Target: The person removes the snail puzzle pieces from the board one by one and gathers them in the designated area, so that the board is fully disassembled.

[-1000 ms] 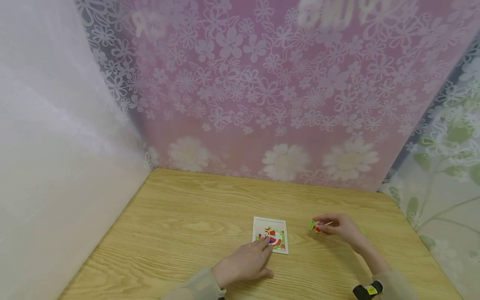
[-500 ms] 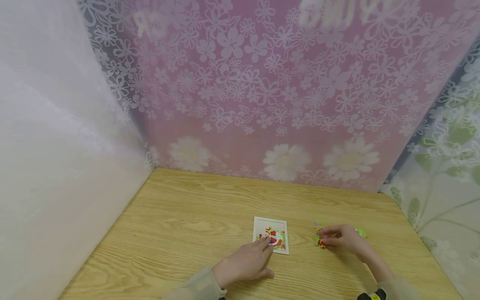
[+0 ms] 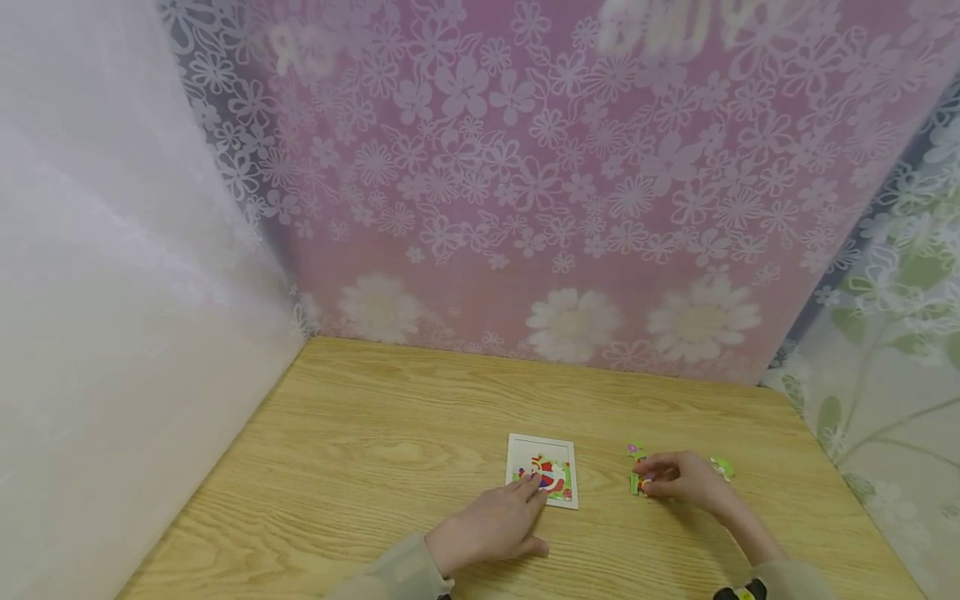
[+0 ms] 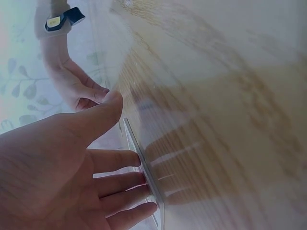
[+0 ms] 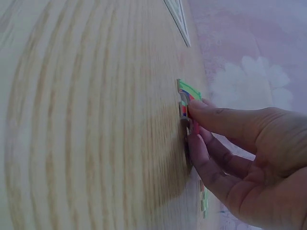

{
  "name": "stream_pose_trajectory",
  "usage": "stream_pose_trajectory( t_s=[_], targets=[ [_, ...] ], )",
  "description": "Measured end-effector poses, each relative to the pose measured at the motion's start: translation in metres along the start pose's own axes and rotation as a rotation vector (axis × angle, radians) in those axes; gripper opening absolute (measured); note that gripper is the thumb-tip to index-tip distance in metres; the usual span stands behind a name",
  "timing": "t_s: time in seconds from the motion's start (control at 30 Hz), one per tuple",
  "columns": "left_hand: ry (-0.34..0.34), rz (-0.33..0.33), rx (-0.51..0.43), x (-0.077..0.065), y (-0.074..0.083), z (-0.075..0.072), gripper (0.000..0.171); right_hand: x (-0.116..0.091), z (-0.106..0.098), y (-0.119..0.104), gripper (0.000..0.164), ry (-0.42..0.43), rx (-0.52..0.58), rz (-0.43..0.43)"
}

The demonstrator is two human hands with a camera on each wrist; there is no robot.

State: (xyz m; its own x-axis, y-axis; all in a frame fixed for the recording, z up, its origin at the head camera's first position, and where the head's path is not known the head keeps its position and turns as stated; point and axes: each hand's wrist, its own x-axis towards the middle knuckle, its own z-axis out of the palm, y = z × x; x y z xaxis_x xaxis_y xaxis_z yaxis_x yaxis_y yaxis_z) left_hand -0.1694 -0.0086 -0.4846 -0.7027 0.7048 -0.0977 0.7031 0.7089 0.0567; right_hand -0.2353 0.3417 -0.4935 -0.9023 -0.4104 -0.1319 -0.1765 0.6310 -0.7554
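Note:
A white-framed picture puzzle (image 3: 542,447) lies on the table, with red, blue and green pieces filling its lower part. My left hand (image 3: 491,521) rests its fingertips on the puzzle's lower left, fingers stretched out. In the left wrist view, the fingers (image 4: 122,184) reach over the near edge of the frame. To the right, my right hand (image 3: 690,482) pinches a small green and red puzzle piece (image 5: 190,87) between thumb and fingers, low over the table. A green piece with a pink flower (image 3: 634,450) lies just beyond those fingertips.
Another green puzzle piece (image 3: 722,468) lies on the wooden table (image 3: 360,450) behind the right hand. A pink flowered curtain (image 3: 480,208) hangs along the table's back edge, with a pale sheet (image 3: 135,275) on the left and a leafy one on the right.
My right hand has moved a little nearer and to the right with the piece, then stayed almost still. Pieces beside it have come into sight. The left hand has not moved.

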Motion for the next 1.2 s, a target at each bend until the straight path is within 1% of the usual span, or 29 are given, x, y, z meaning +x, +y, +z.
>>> stream_pose_trajectory(
  t_s=[0.17,0.5,0.63,0.73,0.83,0.87,0.97,1.1,1.2],
  targets=[
    [-0.006,0.003,-0.007,0.0,0.0,0.0,0.075,0.001,0.002,0.0,0.035,0.019,0.011,0.014],
    [0.01,0.005,0.006,0.001,-0.001,0.002,0.076,0.001,0.002,0.0,0.035,0.026,-0.002,-0.004],
    [0.002,0.0,0.003,0.001,-0.001,0.002,0.076,0.001,0.002,-0.003,0.034,0.039,0.008,0.018],
    [-0.003,-0.003,-0.004,0.002,-0.001,0.002,0.077,0.002,0.002,-0.005,0.033,0.065,0.008,0.044],
    [-0.002,0.001,-0.001,0.002,-0.001,0.003,0.076,0.002,0.0,-0.009,0.031,0.084,0.019,0.043],
    [-0.002,0.003,0.002,0.002,-0.001,0.002,0.076,0.001,-0.001,-0.011,0.031,0.092,0.026,0.042],
    [0.001,0.007,0.005,0.002,-0.002,0.003,0.076,0.002,-0.005,-0.016,0.034,0.091,0.091,0.033],
    [0.003,0.01,-0.002,0.002,-0.002,0.003,0.076,0.004,-0.008,-0.023,0.043,0.095,0.167,0.018],
    [0.002,0.008,-0.011,0.002,-0.002,0.004,0.077,0.007,-0.008,-0.029,0.048,0.108,0.198,0.011]
  ],
)
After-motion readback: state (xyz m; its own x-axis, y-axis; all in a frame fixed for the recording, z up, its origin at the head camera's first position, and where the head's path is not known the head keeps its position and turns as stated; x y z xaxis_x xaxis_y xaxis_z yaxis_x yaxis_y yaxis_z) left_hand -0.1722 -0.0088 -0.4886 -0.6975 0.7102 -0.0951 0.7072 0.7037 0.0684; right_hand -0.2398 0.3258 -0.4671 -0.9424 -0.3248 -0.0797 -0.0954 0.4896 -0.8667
